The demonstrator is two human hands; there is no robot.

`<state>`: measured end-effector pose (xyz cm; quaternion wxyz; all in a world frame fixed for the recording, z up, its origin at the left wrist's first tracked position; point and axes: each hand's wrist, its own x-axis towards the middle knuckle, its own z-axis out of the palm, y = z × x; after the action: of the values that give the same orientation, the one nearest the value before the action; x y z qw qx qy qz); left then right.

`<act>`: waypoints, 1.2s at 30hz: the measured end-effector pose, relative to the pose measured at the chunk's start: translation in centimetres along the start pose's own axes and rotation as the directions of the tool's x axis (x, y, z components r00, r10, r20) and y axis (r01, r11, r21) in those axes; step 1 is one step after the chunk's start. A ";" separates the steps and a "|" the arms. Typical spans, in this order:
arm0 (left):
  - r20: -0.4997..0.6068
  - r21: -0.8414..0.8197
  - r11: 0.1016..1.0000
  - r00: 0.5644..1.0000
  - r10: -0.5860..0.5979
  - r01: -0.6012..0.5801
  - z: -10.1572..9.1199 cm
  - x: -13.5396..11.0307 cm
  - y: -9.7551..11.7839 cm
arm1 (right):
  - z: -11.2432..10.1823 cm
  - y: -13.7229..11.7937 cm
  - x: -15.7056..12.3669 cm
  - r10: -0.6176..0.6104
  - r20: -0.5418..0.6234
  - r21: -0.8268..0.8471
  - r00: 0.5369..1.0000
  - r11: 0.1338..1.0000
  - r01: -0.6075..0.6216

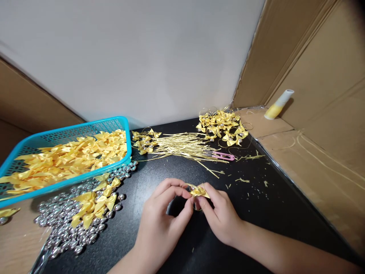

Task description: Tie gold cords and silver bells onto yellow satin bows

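Both hands meet over the black table (256,213) near its front. My left hand (164,217) and my right hand (221,215) pinch one small yellow satin bow (199,191) between fingertips, with a thin gold wire loop at it. Left of my hands lies a heap of silver beads (65,224) with a few loose yellow bows (94,203) on top. A bundle of gold wire strands (182,146) lies farther back at the centre.
A turquoise basket (42,139) full of yellow bows stands at the left. A pile of finished bows (222,125) lies at the back, a pink snipper (224,156) near it. Cardboard walls enclose the right side, and a yellow-and-white tube (278,104) rests there.
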<state>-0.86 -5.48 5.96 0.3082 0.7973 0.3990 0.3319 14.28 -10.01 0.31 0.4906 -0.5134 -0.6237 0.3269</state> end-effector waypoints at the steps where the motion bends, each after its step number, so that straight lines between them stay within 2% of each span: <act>1: 0.012 -0.017 1.000 1.000 -0.019 0.019 0.0 0.0 0.1 | 0.0 0.0 0.0 -0.005 -0.001 -0.011 1.000 1.000 0.005; 6: 0.099 -0.079 0.987 0.986 -0.132 0.140 -0.4 0.1 0.2 | 0.0 0.3 -0.1 -0.023 -0.002 -0.027 1.000 0.999 0.023; 11: 0.203 -0.147 0.954 0.952 -0.230 0.262 -0.8 0.3 0.4 | 0.0 0.1 0.0 -0.043 -0.013 -0.038 0.999 0.998 0.043; 15: 0.244 -0.193 0.923 0.927 -0.285 0.334 -1.0 0.5 0.5 | 0.0 0.0 0.0 -0.038 -0.001 -0.044 0.999 0.998 0.038; 26: 0.308 -0.232 0.888 0.896 -0.320 0.397 -1.2 0.8 0.6 | -0.1 -0.1 0.1 -0.043 -0.003 -0.033 0.999 0.999 0.043; 36: 0.330 -0.244 0.883 0.891 -0.313 0.401 -1.3 0.8 0.5 | -0.2 -0.2 0.2 -0.020 0.015 -0.035 1.000 0.999 0.021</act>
<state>-1.30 -4.70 7.35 0.5374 0.6907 0.4361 0.2097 14.39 -9.93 0.58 0.4801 -0.5132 -0.6382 0.3145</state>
